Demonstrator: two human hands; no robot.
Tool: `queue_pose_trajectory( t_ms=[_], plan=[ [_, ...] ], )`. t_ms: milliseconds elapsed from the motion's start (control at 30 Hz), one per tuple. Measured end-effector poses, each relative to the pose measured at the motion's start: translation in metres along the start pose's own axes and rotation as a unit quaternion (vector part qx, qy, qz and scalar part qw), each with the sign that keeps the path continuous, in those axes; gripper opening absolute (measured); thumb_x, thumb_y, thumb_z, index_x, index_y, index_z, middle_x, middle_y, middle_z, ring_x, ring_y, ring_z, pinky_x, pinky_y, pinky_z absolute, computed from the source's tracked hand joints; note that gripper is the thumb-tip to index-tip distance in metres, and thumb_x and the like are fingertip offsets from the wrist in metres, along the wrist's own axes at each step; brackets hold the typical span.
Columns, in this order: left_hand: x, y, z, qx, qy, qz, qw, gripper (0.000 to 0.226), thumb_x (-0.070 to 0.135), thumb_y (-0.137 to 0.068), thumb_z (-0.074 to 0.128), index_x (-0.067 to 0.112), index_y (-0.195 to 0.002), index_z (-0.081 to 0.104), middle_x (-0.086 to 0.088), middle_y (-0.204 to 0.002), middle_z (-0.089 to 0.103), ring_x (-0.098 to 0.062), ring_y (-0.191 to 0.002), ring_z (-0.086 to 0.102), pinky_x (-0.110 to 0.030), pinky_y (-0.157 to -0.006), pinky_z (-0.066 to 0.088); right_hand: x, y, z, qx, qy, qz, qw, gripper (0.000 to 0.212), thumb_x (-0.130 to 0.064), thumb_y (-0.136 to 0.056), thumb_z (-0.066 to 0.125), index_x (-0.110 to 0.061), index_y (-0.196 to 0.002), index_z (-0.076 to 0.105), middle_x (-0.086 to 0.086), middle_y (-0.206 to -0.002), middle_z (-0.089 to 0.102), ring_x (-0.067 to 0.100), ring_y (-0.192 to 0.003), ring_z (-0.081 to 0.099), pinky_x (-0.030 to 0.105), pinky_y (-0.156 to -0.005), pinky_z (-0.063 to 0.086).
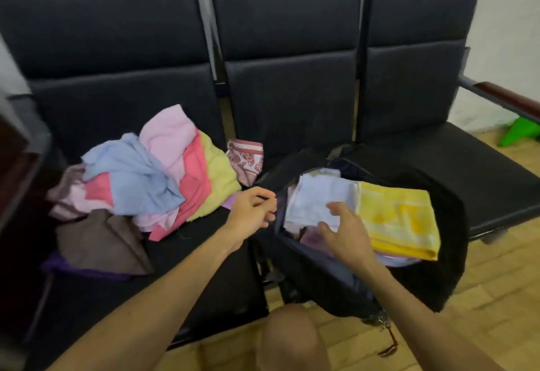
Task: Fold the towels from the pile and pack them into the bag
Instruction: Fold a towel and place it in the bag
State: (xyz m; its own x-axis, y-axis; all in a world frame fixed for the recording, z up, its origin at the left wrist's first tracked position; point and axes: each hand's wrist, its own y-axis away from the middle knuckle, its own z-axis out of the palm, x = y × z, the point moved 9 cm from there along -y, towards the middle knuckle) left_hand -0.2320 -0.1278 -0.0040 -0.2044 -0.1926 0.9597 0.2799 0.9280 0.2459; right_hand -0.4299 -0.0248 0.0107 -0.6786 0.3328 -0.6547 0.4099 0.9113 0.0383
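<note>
Beyond the bare knee (289, 338), the right hand (342, 224), fingers spread, is pressing a pale folded towel (318, 195) into the black bag (315, 277). The left hand (251, 210) is hovering at its rim, and its grip cannot be told. Laying it flat beside the yellow towel (397, 218) is probably saving room for the pile (152, 178).

The 3 seats (286, 102) are padded, covered in smooth black leather-like upholstery with a dull sheen. The pile of towels (163, 172) is soft, matt cloth with a fuzzy nap; the brown cloth (102, 242) at its near edge looks thinner and smoother. The bag (432, 254) is matt black fabric with a small metal zip pull (380, 319). The yellow towel (400, 218) and the pale towel (315, 198) are matt terry-like cloth. The armrest (508, 97) is glossy dark wood on a grey metal bar. The floor (496, 297) is pale wood blocks with a light sheen. The green object (520, 132) looks like smooth plastic.
</note>
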Motion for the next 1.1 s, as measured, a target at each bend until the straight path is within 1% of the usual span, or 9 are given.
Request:
queue_pose_trajectory(
  t_ms=[100, 233, 300, 400, 500, 633, 833, 967, 1100],
  plan=[
    [-0.056, 0.049, -0.101, 0.111, 0.051, -0.053, 0.991, 0.011, 0.009, -0.096, 0.061, 0.014, -0.087, 0.063, -0.006, -0.072, 0.064, -0.013, -0.056, 0.059, -0.023, -0.052, 0.049, -0.074, 0.034, 0.093, -0.092, -0.080, -0.054, 0.991, 0.033, -0.015, -0.087, 0.071, -0.014, -0.118, 0.062, 0.001, -0.111, 0.067, 0.019, -0.110, 0.061, 0.028, -0.097, 0.044],
    [-0.132, 0.096, -0.210, 0.233, 0.023, -0.143, 0.962, 0.006, 0.015, -0.093, 0.066, 0.012, -0.088, 0.068, -0.008, -0.078, 0.069, -0.017, -0.065, 0.064, -0.028, -0.055, 0.050, -0.141, 0.067, 0.205, -0.193, -0.142, -0.045, 0.970, 0.030, -0.020, -0.086, 0.073, -0.024, -0.114, 0.064, -0.010, -0.102, 0.065, 0.009, -0.099, 0.063, 0.024, -0.092, 0.048],
    [-0.156, 0.108, -0.251, 0.262, -0.014, -0.166, 0.951, 0.004, 0.018, -0.093, 0.067, 0.017, -0.090, 0.070, -0.007, -0.083, 0.072, -0.017, -0.073, 0.068, -0.029, -0.060, 0.052, -0.163, 0.082, 0.255, -0.253, -0.154, -0.024, 0.955, 0.030, -0.021, -0.088, 0.072, -0.027, -0.116, 0.062, -0.010, -0.108, 0.065, 0.007, -0.103, 0.062, 0.019, -0.090, 0.047],
    [-0.168, 0.105, -0.283, 0.295, -0.082, -0.156, 0.939, 0.005, 0.020, -0.090, 0.070, 0.023, -0.087, 0.071, 0.003, -0.082, 0.072, -0.014, -0.079, 0.069, -0.034, -0.073, 0.058, -0.178, 0.096, 0.311, -0.337, -0.138, 0.001, 0.931, 0.039, -0.021, -0.094, 0.065, -0.031, -0.130, 0.056, -0.011, -0.127, 0.058, 0.008, -0.118, 0.056, 0.024, -0.101, 0.044],
    [-0.170, 0.089, -0.294, 0.302, -0.139, -0.151, 0.931, 0.002, 0.023, -0.088, 0.072, 0.022, -0.090, 0.072, 0.008, -0.083, 0.071, -0.011, -0.084, 0.067, -0.029, -0.080, 0.053, -0.190, 0.100, 0.353, -0.391, -0.120, 0.012, 0.912, 0.049, -0.012, -0.095, 0.057, -0.035, -0.138, 0.051, -0.012, -0.139, 0.052, 0.010, -0.127, 0.051, 0.031, -0.108, 0.043],
    [-0.182, 0.069, -0.308, 0.299, -0.230, -0.175, 0.910, 0.017, 0.032, -0.091, 0.069, 0.019, -0.102, 0.071, 0.002, -0.098, 0.072, -0.015, -0.093, 0.067, -0.028, -0.075, 0.047, -0.199, 0.095, 0.386, -0.402, -0.104, -0.001, 0.910, 0.061, 0.001, -0.090, 0.048, -0.032, -0.141, 0.051, -0.005, -0.141, 0.054, 0.011, -0.127, 0.052, 0.031, -0.109, 0.043],
    [-0.218, 0.061, -0.321, 0.262, -0.307, -0.255, 0.878, 0.036, 0.049, -0.085, 0.071, 0.019, -0.106, 0.065, -0.003, -0.100, 0.068, -0.021, -0.089, 0.067, -0.035, -0.077, 0.056, -0.199, 0.099, 0.407, -0.420, -0.092, 0.003, 0.903, 0.058, 0.002, -0.088, 0.043, -0.030, -0.136, 0.052, -0.008, -0.134, 0.058, 0.011, -0.122, 0.055, 0.026, -0.106, 0.041],
    [-0.212, 0.053, -0.320, 0.245, -0.382, -0.245, 0.857, 0.029, 0.033, -0.093, 0.065, 0.013, -0.114, 0.060, -0.010, -0.114, 0.062, -0.028, -0.103, 0.064, -0.035, -0.079, 0.052, -0.194, 0.102, 0.414, -0.445, -0.108, 0.027, 0.889, 0.052, 0.002, -0.090, 0.044, -0.025, -0.134, 0.050, -0.004, -0.129, 0.060, 0.013, -0.115, 0.058, 0.028, -0.099, 0.047],
    [-0.211, 0.051, -0.319, 0.248, -0.364, -0.240, 0.865, 0.019, 0.028, -0.095, 0.060, 0.015, -0.109, 0.063, -0.008, -0.107, 0.064, -0.022, -0.090, 0.066, -0.039, -0.080, 0.058, -0.195, 0.106, 0.406, -0.450, -0.137, 0.032, 0.882, 0.053, -0.002, -0.093, 0.049, -0.029, -0.139, 0.044, -0.003, -0.129, 0.057, 0.011, -0.104, 0.060, 0.025, -0.084, 0.050]
  ],
)
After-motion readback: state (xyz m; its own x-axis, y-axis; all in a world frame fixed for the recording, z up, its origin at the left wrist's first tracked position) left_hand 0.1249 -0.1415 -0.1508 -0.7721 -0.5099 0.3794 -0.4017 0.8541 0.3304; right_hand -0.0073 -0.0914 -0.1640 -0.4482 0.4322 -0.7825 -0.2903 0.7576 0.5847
